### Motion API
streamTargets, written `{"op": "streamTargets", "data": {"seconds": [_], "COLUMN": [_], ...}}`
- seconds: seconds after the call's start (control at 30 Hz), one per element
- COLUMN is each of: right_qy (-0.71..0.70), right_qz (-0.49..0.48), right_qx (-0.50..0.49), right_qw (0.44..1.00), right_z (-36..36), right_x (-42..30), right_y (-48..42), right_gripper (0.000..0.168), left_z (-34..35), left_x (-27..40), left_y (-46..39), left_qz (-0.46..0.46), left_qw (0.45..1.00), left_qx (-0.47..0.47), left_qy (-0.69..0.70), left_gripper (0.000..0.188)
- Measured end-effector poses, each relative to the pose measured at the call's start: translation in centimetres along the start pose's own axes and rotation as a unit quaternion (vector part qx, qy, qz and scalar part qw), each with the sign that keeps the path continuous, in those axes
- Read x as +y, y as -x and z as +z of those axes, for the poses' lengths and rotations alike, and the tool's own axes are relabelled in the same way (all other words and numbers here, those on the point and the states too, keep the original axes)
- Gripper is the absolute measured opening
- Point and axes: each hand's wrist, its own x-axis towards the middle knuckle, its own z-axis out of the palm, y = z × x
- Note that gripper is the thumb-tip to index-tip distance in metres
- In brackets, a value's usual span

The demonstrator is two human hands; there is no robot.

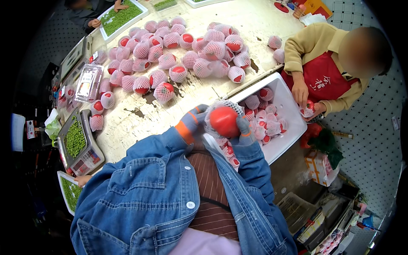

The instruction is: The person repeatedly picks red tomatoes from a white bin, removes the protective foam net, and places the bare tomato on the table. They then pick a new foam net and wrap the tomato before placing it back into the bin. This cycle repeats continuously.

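Note:
A large red tomato (pixel 225 121) is between my two gloved hands in front of my chest, above the near edge of the worktable. A white foam net sleeve (pixel 213 112) wraps its left and far sides, leaving the red face towards me bare. My left hand (pixel 192 120), in a grey glove with orange stripes, grips the net at the left. My right hand (pixel 244 126) holds the tomato from the right, thumb against its side. Just right of my hands stands a white foam box (pixel 288 116) holding several net-wrapped tomatoes (pixel 266 119).
Many net-wrapped tomatoes (pixel 164 92) lie across the worn white table (pixel 127 145). At left are a scale (pixel 86 159) bearing green beans and clear plastic clamshells (pixel 89 83). A co-worker in a red apron (pixel 328 75) holds a tomato beyond the box. Another person handles a tray of green beans (pixel 122 19).

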Motion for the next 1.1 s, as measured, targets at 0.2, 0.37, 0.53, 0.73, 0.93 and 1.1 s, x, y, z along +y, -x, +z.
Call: {"op": "streamTargets", "data": {"seconds": [0.2,0.37,0.53,0.73,0.93,1.1], "right_qy": [0.215,0.139,0.292,0.111,0.34,0.7], "right_qz": [-0.109,-0.109,-0.071,0.049,0.016,0.103], "right_qx": [0.09,0.094,-0.005,0.097,0.303,0.198], "right_qw": [0.966,0.98,0.954,0.988,0.89,0.679], "right_z": [-2.4,-3.8,-5.7,-9.4,-17.7,-20.1], "right_x": [1.9,3.8,6.1,3.0,3.6,9.2], "right_y": [-1.9,-2.2,-1.7,-0.5,-0.3,-0.1], "right_gripper": [0.044,0.042,0.046,0.045,0.047,0.06], "left_z": [-0.2,2.1,-0.4,-9.1,-13.8,-10.3], "left_x": [-0.2,2.3,1.0,4.8,6.9,4.4], "left_y": [0.9,1.5,-1.2,-5.5,-6.4,-5.1], "left_qz": [0.268,0.388,0.332,0.138,0.18,0.107], "left_qw": [0.893,0.649,0.792,0.966,0.944,0.969], "left_qx": [0.013,-0.08,-0.064,0.13,0.241,0.209], "left_qy": [-0.361,-0.649,-0.508,0.177,0.139,0.078], "left_gripper": [0.012,0.08,0.06,0.046,0.027,0.015]}}
